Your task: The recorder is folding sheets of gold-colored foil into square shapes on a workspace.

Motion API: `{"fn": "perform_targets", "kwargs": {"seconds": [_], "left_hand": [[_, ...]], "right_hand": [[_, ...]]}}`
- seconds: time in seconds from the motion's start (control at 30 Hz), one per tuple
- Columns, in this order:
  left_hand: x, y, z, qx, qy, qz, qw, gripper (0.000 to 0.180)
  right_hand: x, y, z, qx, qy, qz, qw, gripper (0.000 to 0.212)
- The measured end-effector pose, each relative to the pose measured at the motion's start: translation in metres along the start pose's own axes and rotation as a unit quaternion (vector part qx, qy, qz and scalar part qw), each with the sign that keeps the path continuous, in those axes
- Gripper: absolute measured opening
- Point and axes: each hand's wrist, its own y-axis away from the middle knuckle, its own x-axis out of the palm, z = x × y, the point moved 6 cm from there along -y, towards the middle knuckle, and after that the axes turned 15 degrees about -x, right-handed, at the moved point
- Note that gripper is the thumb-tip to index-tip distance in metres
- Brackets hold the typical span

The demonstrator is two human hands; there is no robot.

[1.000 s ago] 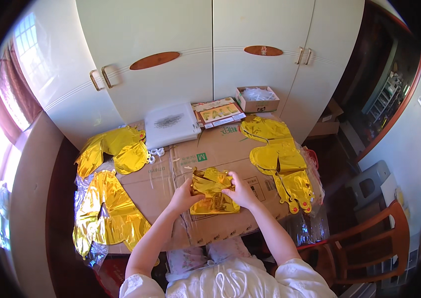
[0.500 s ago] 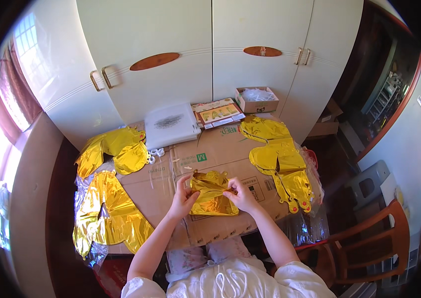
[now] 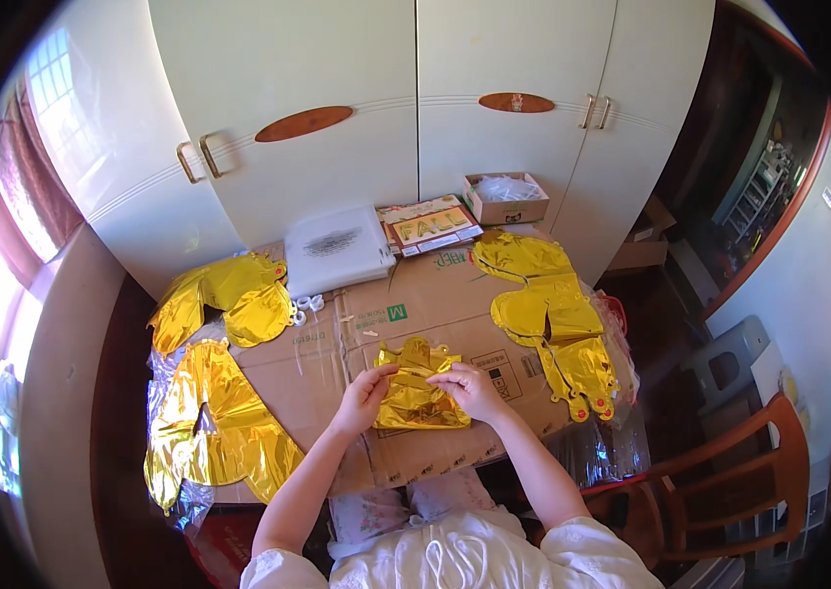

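A crumpled gold foil balloon, partly folded over, lies on the cardboard sheet directly in front of me. My left hand is closed on its left side, thumb and fingers pinching the foil near a fold. On the opposite side my right hand pinches the foil between thumb and fingers. The foil's top edge sticks up beyond both hands. Flat gold foil balloons lie around it: one at the far left, one at the near left, and a long folded group on the right.
White rings sit beside the far-left foil. Along the back stand a stack of clear plastic bags, flat printed packets and a small box of clear plastic pieces. White cabinets rise behind. A wooden chair is at the right.
My hands have come closer together over the foil. My left hand has moved right and inward, and the foil's upper part now lies folded differently between them.
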Motion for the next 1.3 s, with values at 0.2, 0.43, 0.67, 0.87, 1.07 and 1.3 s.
{"fn": "perform_targets", "kwargs": {"seconds": [0.2,0.43,0.67,0.87,1.07,1.3], "left_hand": [[-0.006,0.010,-0.021,0.068,-0.125,-0.039,0.989,0.029],[-0.005,0.010,-0.017,0.097,-0.117,-0.041,0.988,0.029],[-0.006,0.010,-0.010,0.094,-0.167,-0.012,0.981,0.042],[-0.007,0.010,-0.018,0.039,-0.154,-0.027,0.987,0.041],[-0.009,0.010,-0.017,0.058,-0.169,-0.084,0.980,0.022],[-0.006,0.016,-0.022,0.093,-0.200,-0.115,0.969,0.017]], "right_hand": [[0.001,0.001,-0.001,0.021,-0.027,0.001,0.999,0.016],[0.002,0.002,-0.006,0.007,-0.062,-0.014,0.998,0.014],[0.003,0.004,-0.003,0.005,-0.039,-0.011,0.999,0.011],[0.002,0.004,0.000,-0.028,-0.040,-0.043,0.998,0.017],[0.004,0.006,-0.002,0.021,-0.078,-0.044,0.996,0.022],[0.004,0.011,-0.002,-0.053,0.076,0.006,0.996,0.028]]}}
